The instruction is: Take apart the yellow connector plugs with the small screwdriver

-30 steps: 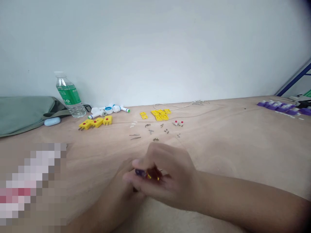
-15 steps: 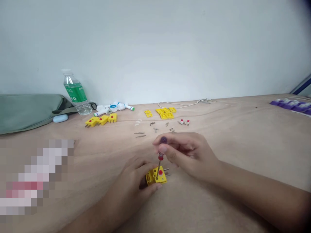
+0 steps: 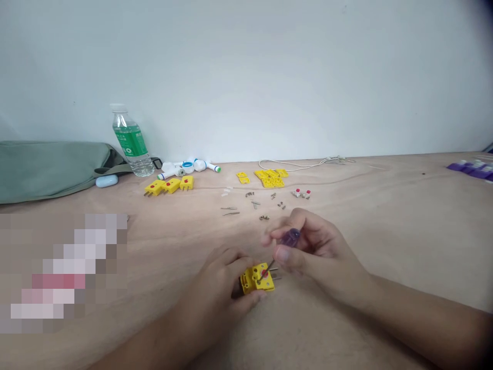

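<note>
My left hand [image 3: 227, 280] is closed around a yellow plug [image 3: 268, 282] with a red button and metal prongs pointing right, held at the tabletop. Between the thumb and fingers of my right hand [image 3: 311, 252] is a screwdriver [image 3: 289, 238] with a dark purple handle. Its shaft slants down to the left, and the tip meets the top of the plug beside the red button. Beyond my hands lie small brass-coloured screws [image 3: 264, 218], thin metal strips [image 3: 230, 210] and two white pieces with red buttons [image 3: 301, 193].
Yellow casing parts [image 3: 271, 179] lie near the wall before a white cord [image 3: 296, 167]. Three yellow plugs [image 3: 169, 185] stand left of them, near a water bottle [image 3: 133, 144], a green bag [image 3: 50, 172] and a light-blue case [image 3: 107, 181]. Purple holders [image 3: 470, 169] sit far right.
The screwdriver has gone from nearly upright to leaning right, its tip staying at the plug. My right hand has shifted right with the handle. The whole view has shifted slightly.
</note>
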Action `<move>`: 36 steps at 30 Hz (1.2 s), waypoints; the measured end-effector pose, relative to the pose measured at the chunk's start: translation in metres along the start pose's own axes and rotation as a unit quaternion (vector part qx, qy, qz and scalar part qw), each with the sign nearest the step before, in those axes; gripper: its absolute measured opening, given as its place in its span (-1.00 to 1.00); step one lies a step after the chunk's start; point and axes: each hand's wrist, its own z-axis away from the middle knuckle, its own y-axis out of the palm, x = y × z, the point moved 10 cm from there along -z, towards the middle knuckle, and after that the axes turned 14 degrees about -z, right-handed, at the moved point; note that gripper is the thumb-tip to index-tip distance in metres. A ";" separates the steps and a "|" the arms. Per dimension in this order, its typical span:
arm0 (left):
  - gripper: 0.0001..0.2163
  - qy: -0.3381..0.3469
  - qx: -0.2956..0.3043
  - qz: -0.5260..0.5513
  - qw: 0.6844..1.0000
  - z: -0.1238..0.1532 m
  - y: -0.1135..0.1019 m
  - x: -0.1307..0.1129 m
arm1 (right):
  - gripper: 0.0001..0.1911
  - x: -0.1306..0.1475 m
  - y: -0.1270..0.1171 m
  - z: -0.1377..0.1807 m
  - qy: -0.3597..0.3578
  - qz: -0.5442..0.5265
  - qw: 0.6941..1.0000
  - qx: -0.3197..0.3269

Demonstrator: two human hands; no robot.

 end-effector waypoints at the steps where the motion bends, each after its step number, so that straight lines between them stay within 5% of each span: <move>1: -0.71 0.003 0.000 -0.006 1.000 0.000 0.000 -0.001 | -0.84 0.000 0.001 -0.001 0.004 0.012 1.000 0.011; 3: -0.72 0.006 0.004 -0.015 1.000 -0.001 -0.001 -0.002 | -0.92 -0.002 0.004 -0.001 0.020 0.047 0.998 0.045; 7: -0.74 0.000 0.010 -0.022 1.000 -0.001 -0.001 -0.003 | -0.75 0.000 0.011 0.002 0.023 0.115 0.989 0.092; 19: -0.63 0.003 -0.001 0.014 1.000 -0.001 -0.004 -0.002 | -0.72 -0.013 -0.002 -0.003 0.067 -0.041 0.997 0.001; 22: -0.67 0.012 0.000 0.017 1.000 -0.002 -0.006 -0.005 | -0.91 -0.012 0.000 -0.005 0.067 -0.004 0.997 0.032; 28: -0.66 0.006 0.003 0.019 1.000 -0.002 -0.006 -0.005 | -0.77 -0.011 0.012 -0.002 0.084 0.031 0.988 0.128; 36: -0.67 -0.011 0.005 0.020 1.000 -0.001 -0.003 0.000 | -0.68 -0.020 0.001 -0.005 0.093 -0.084 0.991 0.036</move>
